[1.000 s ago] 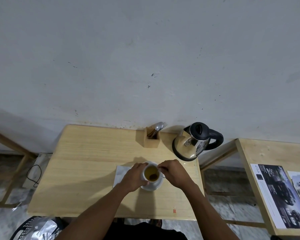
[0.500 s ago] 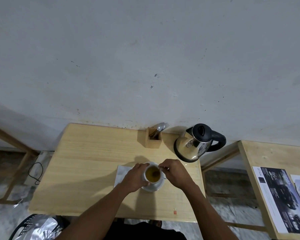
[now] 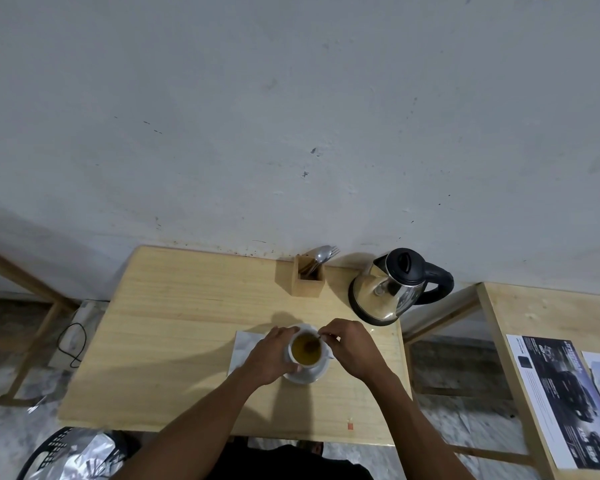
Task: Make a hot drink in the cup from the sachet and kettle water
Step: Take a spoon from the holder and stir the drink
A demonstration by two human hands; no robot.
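A white cup (image 3: 305,351) full of yellow-brown liquid stands on a white saucer (image 3: 309,375) in the middle of the wooden table (image 3: 174,323). My left hand (image 3: 271,355) wraps around the cup's left side. My right hand (image 3: 350,348) pinches a thin spoon (image 3: 316,339) whose end dips into the drink, where a dark patch shows. A steel kettle (image 3: 392,289) with a black lid and handle sits at the back right of the table. No sachet is visible.
A wooden holder (image 3: 307,280) with spoons and a fork stands by the wall. A pale napkin (image 3: 248,348) lies under my left hand. A second table (image 3: 534,313) with printed sheets is at right. A black basket (image 3: 66,455) sits lower left.
The dark patch in the drink has shifted from the near side toward the far right, and my right hand's fingers moved slightly with the spoon. The cup and my left hand stayed put.
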